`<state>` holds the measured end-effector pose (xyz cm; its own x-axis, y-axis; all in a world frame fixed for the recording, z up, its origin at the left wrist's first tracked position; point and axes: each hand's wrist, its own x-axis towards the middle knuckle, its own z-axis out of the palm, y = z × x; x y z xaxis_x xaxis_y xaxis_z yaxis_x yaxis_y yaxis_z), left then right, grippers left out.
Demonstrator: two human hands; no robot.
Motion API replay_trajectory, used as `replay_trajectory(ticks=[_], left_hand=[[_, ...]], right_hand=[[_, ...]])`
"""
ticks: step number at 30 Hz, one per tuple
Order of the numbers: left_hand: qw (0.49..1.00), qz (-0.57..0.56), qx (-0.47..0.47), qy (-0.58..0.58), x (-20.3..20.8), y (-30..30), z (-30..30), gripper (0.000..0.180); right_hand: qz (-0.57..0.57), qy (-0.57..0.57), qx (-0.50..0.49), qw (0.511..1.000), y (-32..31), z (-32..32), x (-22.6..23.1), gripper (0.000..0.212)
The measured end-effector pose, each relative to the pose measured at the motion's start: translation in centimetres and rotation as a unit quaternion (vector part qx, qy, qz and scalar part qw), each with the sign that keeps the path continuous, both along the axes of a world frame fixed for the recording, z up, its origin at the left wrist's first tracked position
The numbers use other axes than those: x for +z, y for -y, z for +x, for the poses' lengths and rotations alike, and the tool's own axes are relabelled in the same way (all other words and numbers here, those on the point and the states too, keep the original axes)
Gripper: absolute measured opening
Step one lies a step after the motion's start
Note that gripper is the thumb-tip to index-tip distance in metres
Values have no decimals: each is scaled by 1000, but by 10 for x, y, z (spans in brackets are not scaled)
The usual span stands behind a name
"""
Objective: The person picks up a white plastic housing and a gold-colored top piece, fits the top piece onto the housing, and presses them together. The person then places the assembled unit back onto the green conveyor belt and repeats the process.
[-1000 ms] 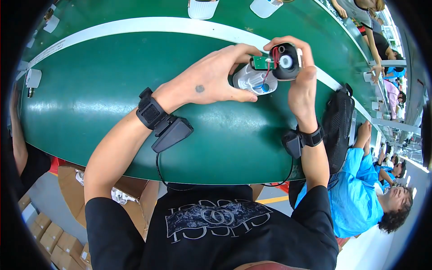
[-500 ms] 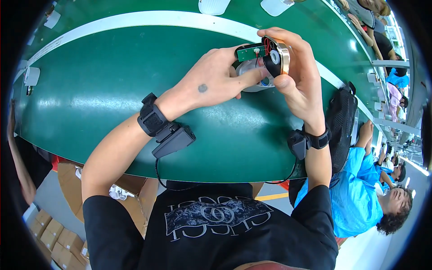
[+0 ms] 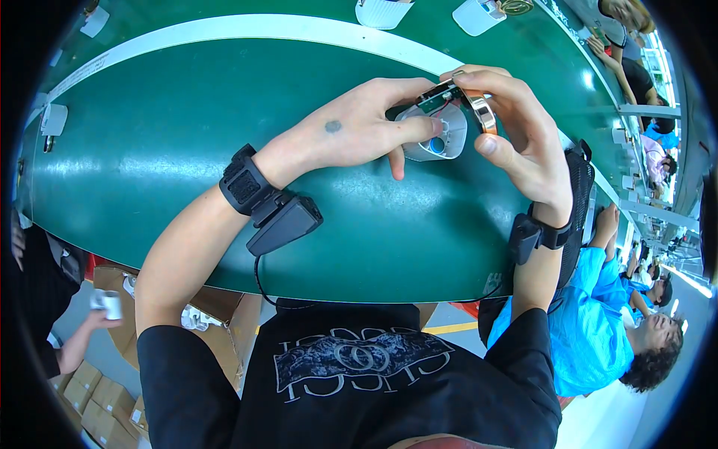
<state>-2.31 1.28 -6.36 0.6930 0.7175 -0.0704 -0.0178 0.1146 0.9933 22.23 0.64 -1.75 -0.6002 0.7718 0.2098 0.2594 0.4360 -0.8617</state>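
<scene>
Closest, a black shirt (image 3: 359,359), then a black strap (image 3: 244,185) on each wrist. Next, out over the green table (image 3: 187,232), both hands busy. In the left hand (image 3: 359,129), a white shell (image 3: 453,129), grasped with the thumb over the rim. Down in the shell, a blue round bit (image 3: 437,144). In the right hand (image 3: 531,135), a cap (image 3: 482,112) with a shiny gold rim, grasped with fingers on top and thumb low down. Between the two hands, a small board (image 3: 437,91) and thin wires (image 3: 447,105). Shell touching the table or just above: cannot tell.

Likely light, both shell and cap. Hard and stiff, by the look of it, maybe slippery on the smooth wall and gold rim. Easiest to break, probably: wires and board. Best to hold the shell around its outside wall and the cap by its edge. Better not to tug the wires or squeeze the board.

Beside the right wrist, a black mesh bag (image 3: 582,179). Farther, a white strip (image 3: 262,27), then white tubs (image 3: 383,13).
</scene>
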Motion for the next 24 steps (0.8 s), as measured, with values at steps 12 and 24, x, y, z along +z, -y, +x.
replay_trajectory(ticks=[12,24], left_hand=[[1000,5,-6,-26,-8,-2,-2,51],[998,30,-37,-40,-10,-4,-3,77]], right_hand=[[-60,-5,64,996,-7,9,2,35],[51,73,33,995,-1,1,10,51]])
